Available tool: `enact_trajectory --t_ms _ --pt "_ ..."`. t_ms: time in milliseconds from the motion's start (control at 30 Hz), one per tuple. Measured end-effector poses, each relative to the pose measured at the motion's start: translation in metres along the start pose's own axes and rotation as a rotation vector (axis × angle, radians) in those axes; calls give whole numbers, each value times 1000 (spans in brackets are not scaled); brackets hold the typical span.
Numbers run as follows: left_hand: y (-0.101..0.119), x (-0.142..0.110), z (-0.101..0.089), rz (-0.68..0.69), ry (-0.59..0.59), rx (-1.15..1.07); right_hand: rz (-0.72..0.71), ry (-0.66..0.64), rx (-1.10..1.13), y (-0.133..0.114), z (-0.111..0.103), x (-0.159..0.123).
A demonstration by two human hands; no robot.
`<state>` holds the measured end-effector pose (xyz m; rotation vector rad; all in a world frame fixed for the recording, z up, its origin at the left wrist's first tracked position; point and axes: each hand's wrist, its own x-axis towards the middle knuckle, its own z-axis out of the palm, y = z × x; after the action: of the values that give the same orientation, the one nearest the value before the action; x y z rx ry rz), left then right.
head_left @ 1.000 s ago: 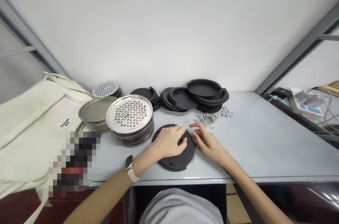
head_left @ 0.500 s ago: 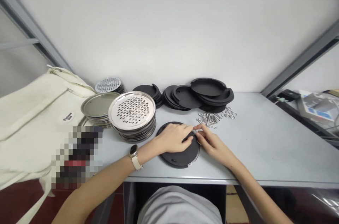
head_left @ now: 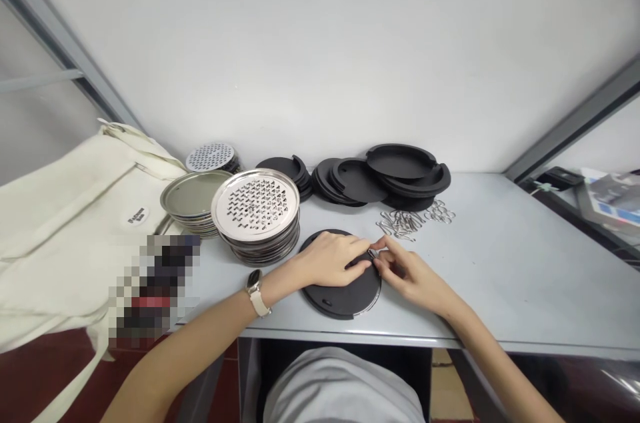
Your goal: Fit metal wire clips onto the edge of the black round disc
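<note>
A black round disc (head_left: 345, 300) lies flat on the table before me, a thin silvery edge showing along its lower right side. Across its upper part rests my left hand (head_left: 333, 259), its fingers and thumb bent around the disc's right-hand portion and holding it down. At the disc's right edge my right hand (head_left: 407, 274) is closed in a pinch on a small metal wire clip (head_left: 371, 253). The clip touches or nearly touches my left fingertips; its far end is hidden. Behind the right hand lies a loose pile of similar wire clips (head_left: 397, 224).
Metal rings (head_left: 440, 212) lie beside the clips. Stacked black trays and discs (head_left: 400, 163) stand along the wall. To the left are stacked round grater plates (head_left: 256, 206), green-grey lids (head_left: 193, 195), more perforated discs (head_left: 210, 157) and a cream bag (head_left: 75, 223).
My right fingers have shifted slightly, and more of the wire clip shows between the hands. My left hand stays on the disc. The whole view has moved a little.
</note>
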<state>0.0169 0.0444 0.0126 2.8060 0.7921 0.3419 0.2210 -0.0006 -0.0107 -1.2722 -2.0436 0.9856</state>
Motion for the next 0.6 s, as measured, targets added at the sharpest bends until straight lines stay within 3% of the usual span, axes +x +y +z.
enact_trajectory --t_ms 333,600 --pt "-1 -1 -3 5 -7 -8 -47 -110 45 0 -8 -5" --pt "-1 -1 -3 14 -15 10 -23 -52 -55 3 -4 -5"
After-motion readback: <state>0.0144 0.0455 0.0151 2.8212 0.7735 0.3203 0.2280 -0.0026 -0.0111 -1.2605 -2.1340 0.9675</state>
